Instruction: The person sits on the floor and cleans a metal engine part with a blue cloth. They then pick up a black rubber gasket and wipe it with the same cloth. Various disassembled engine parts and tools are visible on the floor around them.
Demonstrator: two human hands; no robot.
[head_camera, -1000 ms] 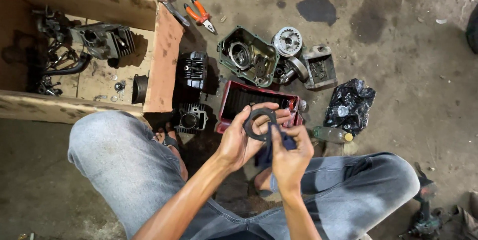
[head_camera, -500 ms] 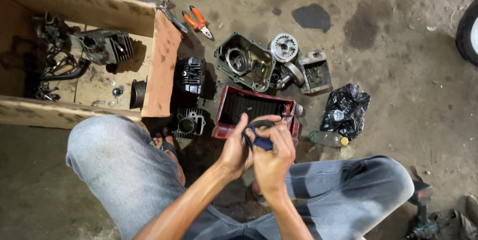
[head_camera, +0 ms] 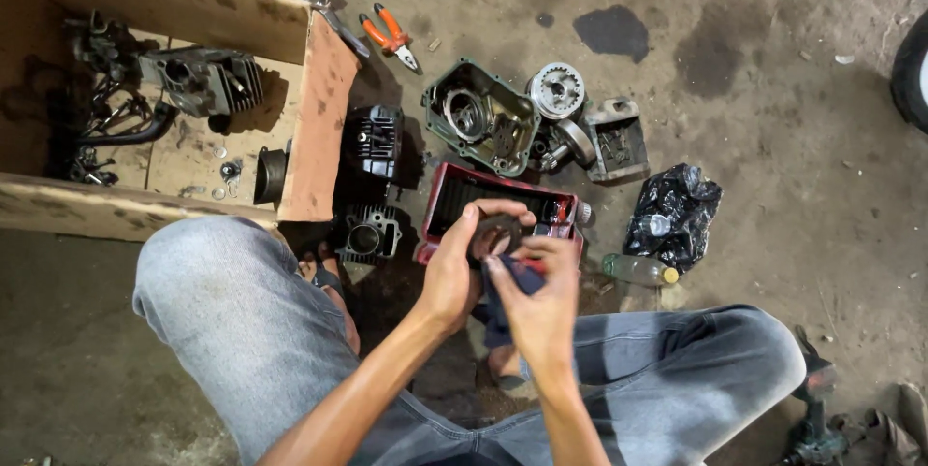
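While pinched at its rim by the left hand (head_camera: 452,273), ring (head_camera: 499,232) held up over the near edge of the red tray (head_camera: 447,197), above the knees. Left grip clenched on that ring, thumb at top, fingers curled round the side. Right hand (head_camera: 543,304) just below and touching, grip closed on a dark blue rag (head_camera: 525,277) pressed to the ring's lower edge.

Beyond the tray, on the floor: open green-grey engine case (head_camera: 481,120), toothed clutch (head_camera: 559,91) beside it, small grey housing (head_camera: 619,142) to the right. Left of the tray, two finned black cylinders (head_camera: 372,142), one behind the other. Orange-handled pliers (head_camera: 389,36) further back. Right of the tray, crumpled black bag (head_camera: 674,215), with a clear bottle (head_camera: 634,270) lying near it.

At far left, cardboard box (head_camera: 319,128) with another finned part (head_camera: 205,79) and loose bits inside. Dark oil stain (head_camera: 614,33) on the concrete well behind everything.
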